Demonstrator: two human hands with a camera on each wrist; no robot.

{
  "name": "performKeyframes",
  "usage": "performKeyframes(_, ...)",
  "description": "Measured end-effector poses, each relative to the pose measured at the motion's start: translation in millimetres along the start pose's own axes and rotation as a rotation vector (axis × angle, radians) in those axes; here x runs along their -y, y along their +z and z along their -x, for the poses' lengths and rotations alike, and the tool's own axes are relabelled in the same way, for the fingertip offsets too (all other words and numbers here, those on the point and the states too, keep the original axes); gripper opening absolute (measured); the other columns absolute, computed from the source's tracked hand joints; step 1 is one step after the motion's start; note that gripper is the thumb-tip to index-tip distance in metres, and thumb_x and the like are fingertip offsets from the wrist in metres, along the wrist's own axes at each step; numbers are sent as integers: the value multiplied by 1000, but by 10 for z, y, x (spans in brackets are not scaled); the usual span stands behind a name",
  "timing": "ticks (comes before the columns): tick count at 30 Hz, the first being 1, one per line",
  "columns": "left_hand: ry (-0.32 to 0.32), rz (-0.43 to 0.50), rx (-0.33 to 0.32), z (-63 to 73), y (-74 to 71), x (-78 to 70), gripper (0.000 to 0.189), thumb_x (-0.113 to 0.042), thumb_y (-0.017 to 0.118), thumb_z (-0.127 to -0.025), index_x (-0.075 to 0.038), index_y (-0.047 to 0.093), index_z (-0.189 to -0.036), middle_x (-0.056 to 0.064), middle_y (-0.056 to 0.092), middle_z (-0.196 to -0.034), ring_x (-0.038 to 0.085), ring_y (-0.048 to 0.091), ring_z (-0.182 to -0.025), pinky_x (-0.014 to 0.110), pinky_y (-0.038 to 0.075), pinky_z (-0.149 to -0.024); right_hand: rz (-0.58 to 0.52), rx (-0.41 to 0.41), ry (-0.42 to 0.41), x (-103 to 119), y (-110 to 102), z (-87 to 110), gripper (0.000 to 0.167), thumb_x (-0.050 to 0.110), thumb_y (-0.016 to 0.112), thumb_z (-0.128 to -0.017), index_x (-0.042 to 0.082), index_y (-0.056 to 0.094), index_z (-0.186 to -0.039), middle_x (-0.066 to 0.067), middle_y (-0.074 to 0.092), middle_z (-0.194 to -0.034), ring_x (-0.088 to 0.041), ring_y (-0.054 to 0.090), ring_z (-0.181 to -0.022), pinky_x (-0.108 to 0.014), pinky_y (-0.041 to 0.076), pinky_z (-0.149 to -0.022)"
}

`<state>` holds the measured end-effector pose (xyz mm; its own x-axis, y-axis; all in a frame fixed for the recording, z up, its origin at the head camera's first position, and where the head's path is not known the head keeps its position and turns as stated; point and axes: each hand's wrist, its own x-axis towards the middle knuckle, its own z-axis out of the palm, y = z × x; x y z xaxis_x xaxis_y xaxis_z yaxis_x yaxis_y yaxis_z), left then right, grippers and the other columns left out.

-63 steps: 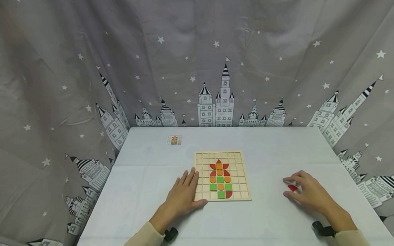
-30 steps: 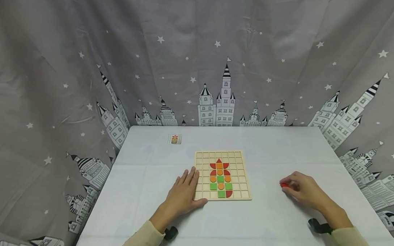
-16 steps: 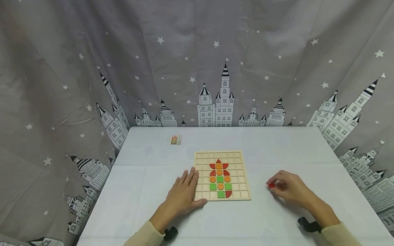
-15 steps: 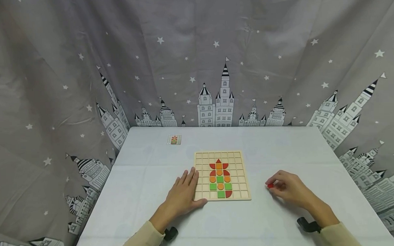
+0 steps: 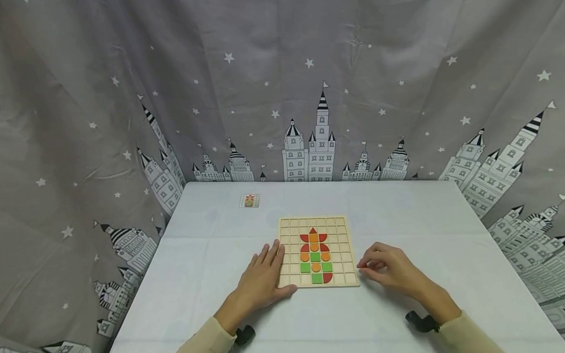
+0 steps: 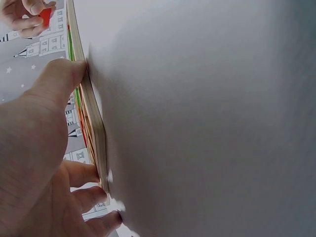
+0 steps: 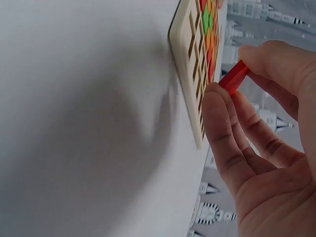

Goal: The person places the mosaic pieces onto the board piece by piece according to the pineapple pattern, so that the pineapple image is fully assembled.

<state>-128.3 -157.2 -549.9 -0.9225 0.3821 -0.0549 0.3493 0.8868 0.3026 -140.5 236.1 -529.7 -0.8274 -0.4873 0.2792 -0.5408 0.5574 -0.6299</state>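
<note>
My right hand [image 5: 394, 268] is at the right edge of the wooden grid board [image 5: 342, 247]. It pinches a red quarter-round tile [image 7: 234, 78] between thumb and fingertips, seen best in the right wrist view. On the left, my left hand [image 5: 259, 282] rests against the board, fingers fairly straight along its left side and thumb at the front edge. Green square tiles [image 5: 305, 267], orange round tiles [image 5: 316, 268] and red curved tiles [image 5: 327, 278] form a figure in the middle columns. The cell left of the lowest green square holds no tile.
A small picture card [image 5: 249, 200] with a similar coloured figure on a grid lies behind the board to the left. The white tabletop [image 5: 405, 208] spreads around the board. A grey curtain [image 5: 278, 57] printed with castles and stars hangs behind the table.
My right hand has closed its fingertips on the red tile at the right and carried it leftward to the board's edge. The left hand and the board stay in place.
</note>
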Motion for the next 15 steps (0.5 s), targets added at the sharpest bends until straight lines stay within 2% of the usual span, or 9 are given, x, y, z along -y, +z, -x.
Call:
performKeyframes(5,5,1,-5,4,13,16,113,-68,83,-101,0,39,-180,23,33,-191,48,36,-177,71,38,-140,-35,30,-56,73,142,-82,18,-1,92,-96,12,90,-108,0,78,-113,-12,78,-96,-29,71,-82)
performKeyframes(11,8,-1,-9,11,37,35,114,-68,83,-100,0,39,-180,23,34,-191,49,36,-177,71,39,-140,-33,67,-81,153,302,-158,30,0,94,-93,9,86,-121,-1,80,-117,-12,78,-96,-27,68,-85)
performKeyframes(15,12,-2,-11,14,54,50,114,-68,83,-100,0,39,-180,23,33,-191,48,36,-177,71,38,-140,-30,79,-137,204,412,-222,31,0,95,-93,6,85,-122,-2,82,-115,-14,76,-95,-28,68,-85)
